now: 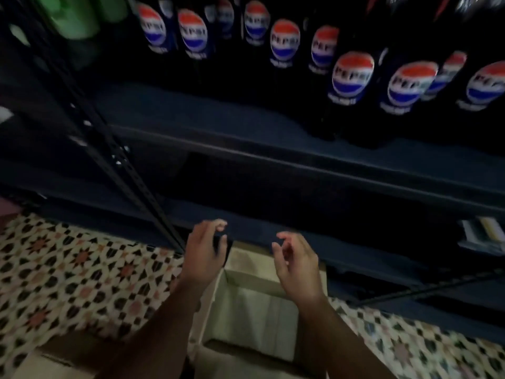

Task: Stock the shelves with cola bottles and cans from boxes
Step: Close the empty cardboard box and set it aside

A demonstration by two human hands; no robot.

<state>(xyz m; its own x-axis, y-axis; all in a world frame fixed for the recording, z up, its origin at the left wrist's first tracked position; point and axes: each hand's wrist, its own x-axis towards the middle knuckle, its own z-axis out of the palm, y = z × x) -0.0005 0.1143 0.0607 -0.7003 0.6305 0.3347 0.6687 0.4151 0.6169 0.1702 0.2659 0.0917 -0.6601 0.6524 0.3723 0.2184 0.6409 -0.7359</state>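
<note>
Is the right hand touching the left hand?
Apart. The head view shows dark shelf edge and cardboard box between the left hand and right hand.

Bare shelf (pixel 191 116) surface lies open left of the cola bottles (pixel 352 77), which crowd its right and rear. A slanted upright post (pixel 109 138) bars the left. Below, the open box (pixel 254 310) gapes unobstructed.

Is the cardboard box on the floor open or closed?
Open. The cardboard box has its flaps spread and its pale inside walls show, below both hands. What it contains is not visible.
</note>
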